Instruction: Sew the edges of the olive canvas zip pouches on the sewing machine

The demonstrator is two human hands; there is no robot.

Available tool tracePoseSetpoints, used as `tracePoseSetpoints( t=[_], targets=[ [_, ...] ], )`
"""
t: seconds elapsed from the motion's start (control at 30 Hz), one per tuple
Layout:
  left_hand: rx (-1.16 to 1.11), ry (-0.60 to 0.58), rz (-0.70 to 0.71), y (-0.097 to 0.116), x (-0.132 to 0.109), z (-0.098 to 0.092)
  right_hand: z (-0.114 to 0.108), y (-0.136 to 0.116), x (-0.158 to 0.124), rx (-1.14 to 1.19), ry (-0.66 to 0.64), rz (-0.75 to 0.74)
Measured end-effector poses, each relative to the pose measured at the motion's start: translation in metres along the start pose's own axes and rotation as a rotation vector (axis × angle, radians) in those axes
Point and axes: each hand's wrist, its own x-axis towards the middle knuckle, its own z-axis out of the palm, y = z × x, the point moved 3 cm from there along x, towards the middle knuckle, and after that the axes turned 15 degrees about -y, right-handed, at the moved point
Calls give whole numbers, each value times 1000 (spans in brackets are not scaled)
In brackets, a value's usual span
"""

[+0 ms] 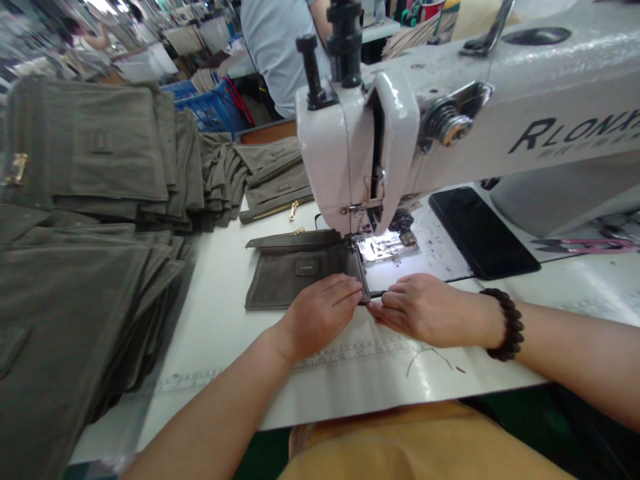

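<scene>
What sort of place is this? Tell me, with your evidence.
Probably a factory sewing floor: a white sewing machine, stacks of similar gray-brown fabric pouches beside it, and a person in a pale shirt beyond.

White table (213,287) supporting a sewing machine (500,100), olive-grey pouch (280,283) lying partly under it, stacked pouches (115,150) crowding the left, black phone (483,230) resting near the machine, pink-handled snips (585,246) lying at right, loose thread (434,351) curling near the front edge

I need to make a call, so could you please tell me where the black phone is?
In the head view, the black phone lies right of centre, beyond the right hand, on the white table, just left of the pink-handled scissors.
</scene>
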Motion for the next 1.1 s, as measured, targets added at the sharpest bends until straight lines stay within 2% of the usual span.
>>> tracePoseSetpoints(
  t=[0.3,0.5,0.77,0.9,1.1],
  targets=[
    [-14,8,32,3,1,3,1,1,0,-2,4,2],
    [-177,92,-34,-2,-1,2,3,2,-1,-4,14,6],
    [14,-40,54,4,1,6,0,3,-2,16,-2,0],
    [68,-97,78,4,2,6,-9,8,-6,60,69,-25],
    [67,-101,103,2,1,3,-12,9,-6,19,150,39]
  ],
)
